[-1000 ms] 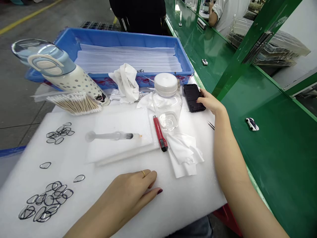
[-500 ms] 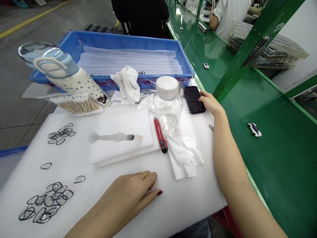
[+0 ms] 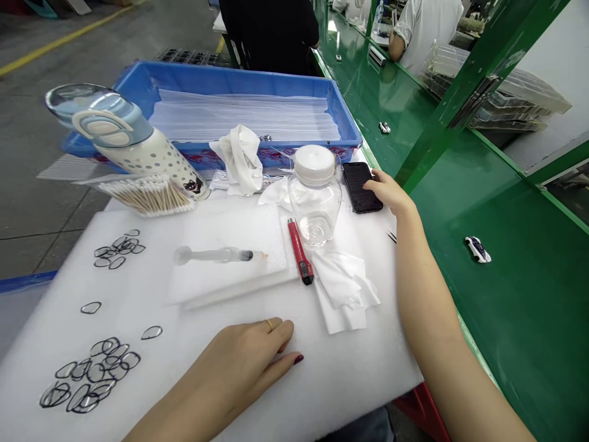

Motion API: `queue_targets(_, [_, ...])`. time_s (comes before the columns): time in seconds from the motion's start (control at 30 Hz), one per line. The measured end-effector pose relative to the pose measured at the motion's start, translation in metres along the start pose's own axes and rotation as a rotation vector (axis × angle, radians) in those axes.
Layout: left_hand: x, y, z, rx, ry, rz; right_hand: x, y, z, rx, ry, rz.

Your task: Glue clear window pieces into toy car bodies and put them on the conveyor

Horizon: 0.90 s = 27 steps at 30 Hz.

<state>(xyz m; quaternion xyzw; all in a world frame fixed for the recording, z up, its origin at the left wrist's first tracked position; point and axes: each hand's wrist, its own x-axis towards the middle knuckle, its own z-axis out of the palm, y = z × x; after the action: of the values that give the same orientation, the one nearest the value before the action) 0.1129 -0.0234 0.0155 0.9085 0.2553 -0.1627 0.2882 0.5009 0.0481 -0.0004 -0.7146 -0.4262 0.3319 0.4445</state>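
My left hand [image 3: 242,362] rests on the white foam sheet [image 3: 363,368], fingers loosely curled and holding nothing. It lies nearest a scatter of black-edged clear rings [image 3: 92,374]. My right hand [image 3: 389,191] has its fingertips on a black smartphone [image 3: 359,184], which lies flat on the foam. Between my hands lie a syringe [image 3: 214,255] on a white pad [image 3: 230,236], a red utility knife [image 3: 299,252] and a crumpled white wipe [image 3: 343,288]. A clear plastic bottle with a white lid [image 3: 315,196] stands behind the knife.
A blue tray [image 3: 230,70] holding stacked clear sheets stands behind the foam. A tumbler [image 3: 129,138] lies beside cotton swabs [image 3: 147,195]. Green workbench [image 3: 506,307] runs along the right, with a toy car [image 3: 477,248]. Co-workers [image 3: 416,31] stand beyond.
The whole scene has shifted slightly right and down in view as my head moved. Both hands stay in the same places on the foam and the phone.
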Motion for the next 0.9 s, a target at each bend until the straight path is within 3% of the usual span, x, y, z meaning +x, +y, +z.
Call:
queue_targets(0.3, [0.001, 0.0, 0.001, -0.009, 0.036, 0.005, -0.013, -0.011, -0.004, 0.042, -0.037, 0.026])
queue_targets(0.53, [0.002, 0.006, -0.007, 0.012, -0.061, -0.044, -0.008, -0.006, -0.007, 0.07, -0.006, 0.02])
queue_targets(0.9, [0.005, -0.005, 0.011, 0.012, 0.05, 0.002, -0.006, -0.002, -0.014, 0.08, 0.007, -0.02])
